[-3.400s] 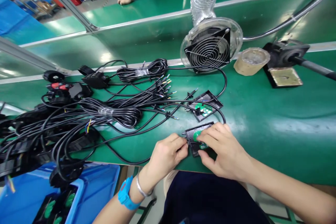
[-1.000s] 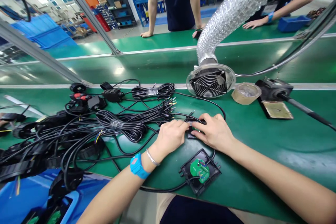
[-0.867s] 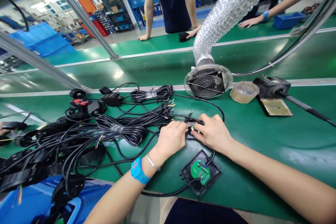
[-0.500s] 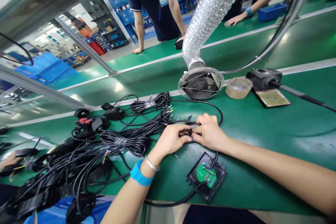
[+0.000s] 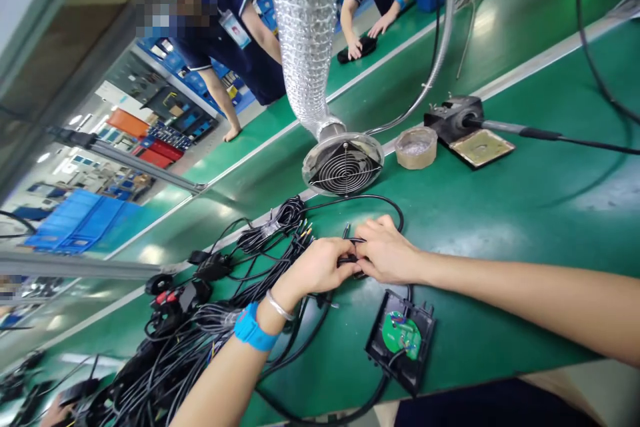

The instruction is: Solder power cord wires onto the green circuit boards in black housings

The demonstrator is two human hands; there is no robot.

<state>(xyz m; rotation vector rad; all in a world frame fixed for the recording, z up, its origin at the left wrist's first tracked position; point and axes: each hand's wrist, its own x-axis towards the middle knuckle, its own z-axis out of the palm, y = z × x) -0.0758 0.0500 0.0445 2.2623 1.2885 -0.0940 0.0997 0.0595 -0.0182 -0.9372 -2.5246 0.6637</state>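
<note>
My left hand (image 5: 324,268), with a blue wrist strap (image 5: 255,327) and a silver bangle, is closed. My right hand (image 5: 386,252) meets it fingertip to fingertip. Both pinch a black cable (image 5: 346,259) at what looks like a small dark part, mostly hidden by the fingers. Just below them lies an open black square housing (image 5: 376,345) holding a round green circuit board (image 5: 401,333). Cables leave the housing at its top and bottom. Left of my hands, a pile of black cables (image 5: 220,317) with bare coloured wire ends spreads over the green bench.
A fume extractor (image 5: 345,170) on a silver duct stands behind my hands. To its right are a tape roll (image 5: 416,148) and a soldering iron holder (image 5: 456,121) with a sponge tray. Two people lean on the far bench (image 5: 260,130); another hand shows at lower left.
The view has tilted and shifted, so the bench appears more slanted. Both hands stay together on the cable, fingers slightly closer. Across the bench, one co-worker's hand now rests on a black object.
</note>
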